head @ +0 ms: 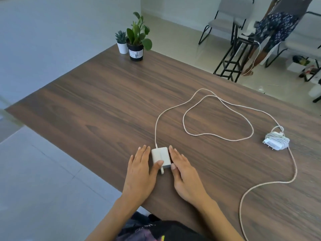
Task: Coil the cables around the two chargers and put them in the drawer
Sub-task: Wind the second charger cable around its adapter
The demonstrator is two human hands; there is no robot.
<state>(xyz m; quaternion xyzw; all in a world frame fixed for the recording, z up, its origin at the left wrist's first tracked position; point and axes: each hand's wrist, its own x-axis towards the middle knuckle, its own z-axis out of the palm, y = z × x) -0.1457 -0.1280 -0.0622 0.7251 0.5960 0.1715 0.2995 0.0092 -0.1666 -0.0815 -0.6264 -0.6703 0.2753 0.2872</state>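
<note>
Wood-grain surface (pixel 104 101), and both hands lie flat with straight fingers, left hand (pixel 139 168) and right hand (pixel 184 171) flanking the white charger (pixel 160 157). Its long axis runs twelve-to-six, loose cable (pixel 217 117) trailing toward one o'clock. Coiled charger (pixel 277 140) waits at three o'clock.

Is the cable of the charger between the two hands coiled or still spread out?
Spread out. The cable runs from the charger in loose loops over the table, not wound around it.
</note>
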